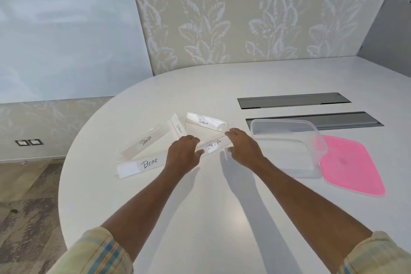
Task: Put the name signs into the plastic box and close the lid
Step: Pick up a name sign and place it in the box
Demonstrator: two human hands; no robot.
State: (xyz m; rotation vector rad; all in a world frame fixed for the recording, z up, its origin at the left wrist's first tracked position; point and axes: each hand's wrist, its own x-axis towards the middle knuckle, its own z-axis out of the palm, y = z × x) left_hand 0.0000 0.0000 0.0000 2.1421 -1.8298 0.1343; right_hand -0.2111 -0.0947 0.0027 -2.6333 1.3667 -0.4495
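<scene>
Five clear acrylic name signs with handwritten white cards: ZEBRA (214, 145) between both hands' fingers, BEAR (142, 165) and PANDA (144, 141) left of them, OSTRICH (178, 129) and PENGUIN (205, 122) beyond them; one clear rectangular plastic box (287, 140); one pink flat plastic lid (351, 167); two grey metal cable hatches (293, 100) in the bench

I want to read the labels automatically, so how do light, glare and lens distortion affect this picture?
Head view: even, soft light, with faint forearm shadows on the white table. BEAR sign and ZEBRA sign read clearly; PANDA sign, OSTRICH sign and PENGUIN sign are fainter, with glare on their clear plastic. Wide-angle distortion bends the table edge and walls.
</scene>
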